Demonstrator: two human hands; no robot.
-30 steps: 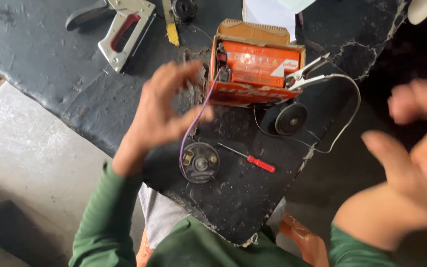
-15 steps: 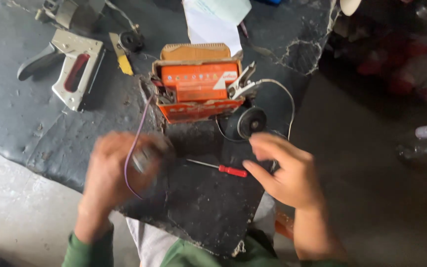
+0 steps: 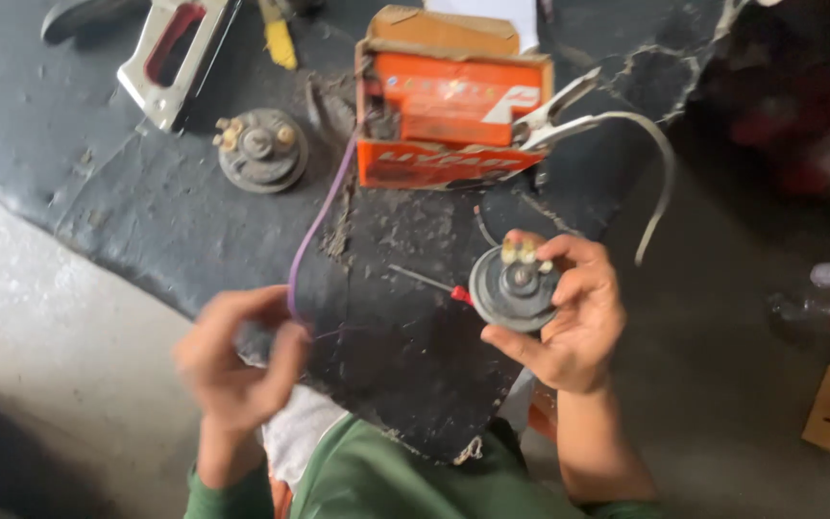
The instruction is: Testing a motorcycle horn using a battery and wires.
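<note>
Right hand (image 3: 573,322) grips round horn (image 3: 514,288), centre-right of frame; left hand (image 3: 232,360), blurred, pinches purple wire (image 3: 314,231) lower left.

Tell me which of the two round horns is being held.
The one in the right hand, the round horn near the red screwdriver. The other horn lies untouched on the black mat by the staple gun.

I'm looking down on a black, cracked, gritty table (image 3: 146,202). On it an orange box-shaped battery (image 3: 449,120) sits toward the far edge, a round grey horn (image 3: 261,149) lies well to its left, a metal staple gun (image 3: 170,53) beyond that, and a red-handled screwdriver (image 3: 429,284) lies nearer me.
</note>
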